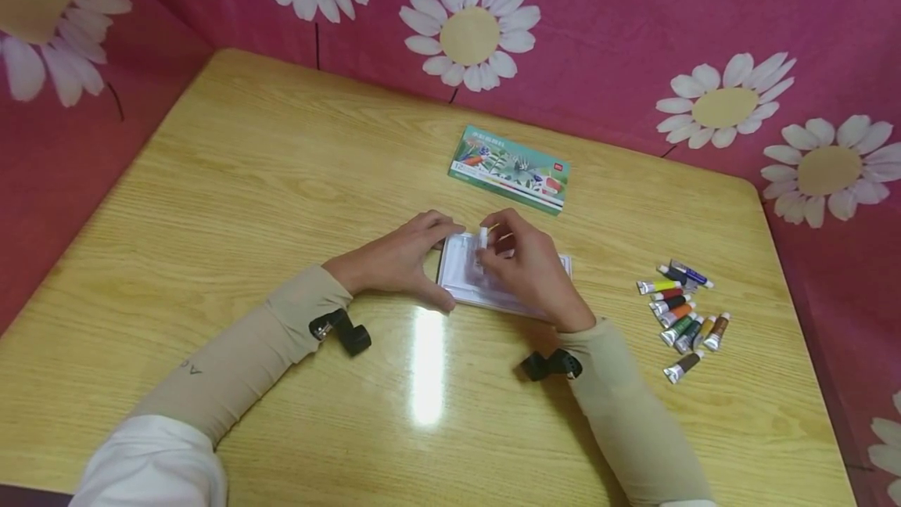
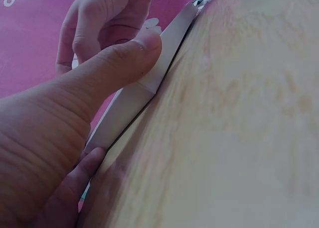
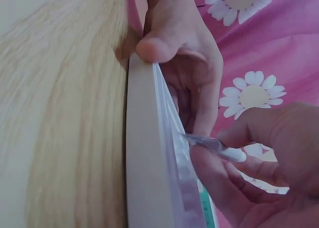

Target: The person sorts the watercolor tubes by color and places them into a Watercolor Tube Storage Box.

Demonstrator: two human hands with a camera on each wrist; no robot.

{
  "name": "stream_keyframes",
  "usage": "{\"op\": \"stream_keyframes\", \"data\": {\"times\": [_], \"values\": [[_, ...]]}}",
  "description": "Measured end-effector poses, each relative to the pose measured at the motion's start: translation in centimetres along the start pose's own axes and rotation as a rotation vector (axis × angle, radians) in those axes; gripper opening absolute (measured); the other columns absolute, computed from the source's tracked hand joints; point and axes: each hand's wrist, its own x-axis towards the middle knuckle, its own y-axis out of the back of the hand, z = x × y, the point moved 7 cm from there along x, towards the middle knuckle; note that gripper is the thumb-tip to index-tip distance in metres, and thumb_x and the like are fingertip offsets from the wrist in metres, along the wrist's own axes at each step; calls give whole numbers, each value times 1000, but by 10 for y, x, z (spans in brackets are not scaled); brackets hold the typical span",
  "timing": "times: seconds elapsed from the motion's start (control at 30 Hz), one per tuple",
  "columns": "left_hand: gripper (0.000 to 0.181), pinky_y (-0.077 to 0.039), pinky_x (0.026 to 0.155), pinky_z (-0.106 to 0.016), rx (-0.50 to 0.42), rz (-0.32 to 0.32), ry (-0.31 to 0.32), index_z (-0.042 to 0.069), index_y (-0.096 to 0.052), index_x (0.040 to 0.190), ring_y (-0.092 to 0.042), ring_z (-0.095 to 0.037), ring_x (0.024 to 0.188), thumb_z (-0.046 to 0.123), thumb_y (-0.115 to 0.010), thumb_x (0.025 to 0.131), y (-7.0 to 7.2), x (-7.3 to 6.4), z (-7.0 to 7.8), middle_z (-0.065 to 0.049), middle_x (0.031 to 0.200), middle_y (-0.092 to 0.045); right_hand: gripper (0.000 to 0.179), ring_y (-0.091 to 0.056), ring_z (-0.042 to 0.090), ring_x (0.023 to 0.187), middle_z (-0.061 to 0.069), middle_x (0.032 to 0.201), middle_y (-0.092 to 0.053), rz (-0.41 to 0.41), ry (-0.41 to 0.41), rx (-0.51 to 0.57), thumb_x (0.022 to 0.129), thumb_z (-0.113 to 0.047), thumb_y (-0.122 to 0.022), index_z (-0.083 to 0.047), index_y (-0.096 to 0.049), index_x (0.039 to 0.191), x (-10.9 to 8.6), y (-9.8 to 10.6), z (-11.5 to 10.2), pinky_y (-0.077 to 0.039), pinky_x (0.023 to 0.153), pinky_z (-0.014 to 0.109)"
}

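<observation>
1 tube [image 3: 214, 146] pinched in R hand [image 1: 524, 260]; L hand [image 1: 401, 257], thumb spread, grips white tray [image 1: 456, 263] end.

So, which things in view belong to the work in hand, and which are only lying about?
Work in hand:
white tray, gripped by the left hand
small tube, pinched by the right hand
loose paint tubes, probably

Lying about:
teal box, untouched, though perhaps related

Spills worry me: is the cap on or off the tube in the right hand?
On: the right wrist view shows a white cap on the tube pinched by the right hand.
</observation>
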Motion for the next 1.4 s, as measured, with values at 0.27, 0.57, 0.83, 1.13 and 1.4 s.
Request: {"op": "stream_keyframes", "data": {"times": [0.27, 0.57, 0.83, 1.13, 1.4], "values": [[117, -37, 126, -43, 13, 0, -10, 14, -35, 162, -39, -23, 146, 57, -92, 69, 0, 1, 0, -8, 157, -38, 35, -64, 20, 92, 9, 106, -68, -61, -57, 165, 94, -14, -74, -15, -62, 127, 1, -14, -2, -56, 71, 24], [117, -37, 126, -43, 10, 1, -17, 17, -33, 163, -39, -22, 145, 57, -91, 69, 0, 0, 2, -6, 155, -39, 35, -66, 17, 85, 10, 108, -68, -93, -87, 241, 96, -11, -71, -13, -60, 129, 4, -27, 0, -58, 71, 28], [116, -35, 127, -44, 17, -17, -7, 14, -33, 163, -35, -23, 150, 58, -90, 71, -1, 0, 2, -7, 159, -36, 26, -68, 17, 85, 10, 106, -72, -74, -96, 167, 97, -14, -70, -13, -63, 123, 4, -27, 1, -55, 71, 26], [115, -37, 126, -44, 11, -7, -10, 17, -35, 162, -37, -22, 148, 59, -90, 70, -1, 0, 0, -6, 159, -37, 37, -66, 17, 81, 6, 94, -74, -9, -37, 22, 93, -23, -77, -12, -61, 124, 4, -26, -3, -52, 73, 25], [113, -37, 126, -45, 2, -9, -6, 17, -35, 162, -36, -21, 149, 59, -89, 71, -1, -1, 0, -4, 159, -37, 43, -66, 15, 74, 4, 86, -76, -1, -50, -54, 90, -30, -82, -13, -60, 123, 7, -28, -7, -52, 68, 26]]}}
